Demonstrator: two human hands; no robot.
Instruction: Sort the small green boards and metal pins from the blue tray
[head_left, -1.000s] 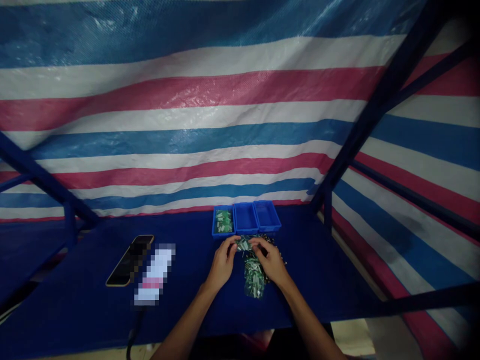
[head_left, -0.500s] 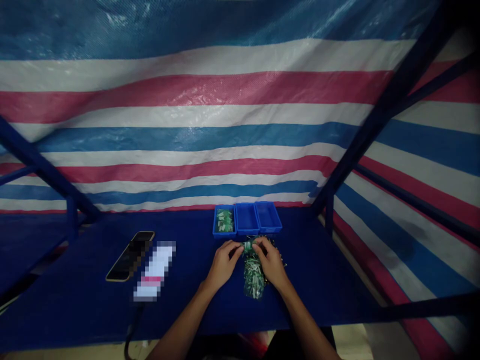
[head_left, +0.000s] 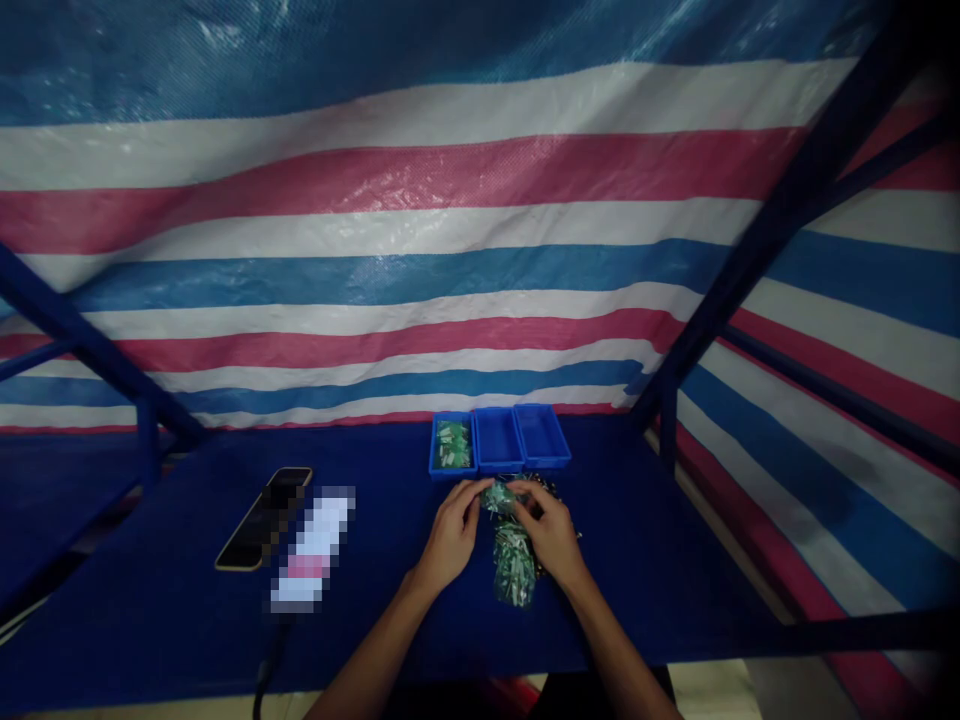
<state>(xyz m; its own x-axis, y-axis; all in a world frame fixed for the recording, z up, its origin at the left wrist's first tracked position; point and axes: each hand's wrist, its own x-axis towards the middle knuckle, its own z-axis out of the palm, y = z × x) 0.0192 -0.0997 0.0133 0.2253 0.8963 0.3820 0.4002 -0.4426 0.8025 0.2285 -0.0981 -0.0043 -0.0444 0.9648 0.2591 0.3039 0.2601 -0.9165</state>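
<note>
Between my two hands, a small clear packet with green and whitish contents point(head_left: 498, 498) is held just above the table. My left hand point(head_left: 452, 530) pinches its left side with thumb and fingers together. On the other side, my right hand point(head_left: 553, 528) has its fingers closed at the packet's right edge. Right below lies a heap of similar shiny green packets point(head_left: 514, 575). Small dark and brassy pieces point(head_left: 553, 487) show partly behind my right hand, too small to name.
Three blue bins stand in a row beyond my hands: a left bin point(head_left: 432, 462) holding green-white packets, a middle bin point(head_left: 499, 467) and a right bin point(head_left: 547, 462). At left lie a phone point(head_left: 259, 520) and a blurred-out bright device point(head_left: 311, 550) with a cable. Blue frame bars flank the table.
The packet between my hands now looks wider and more spread out. My fingers have shifted slightly around it. The whole view has tilted a little.
</note>
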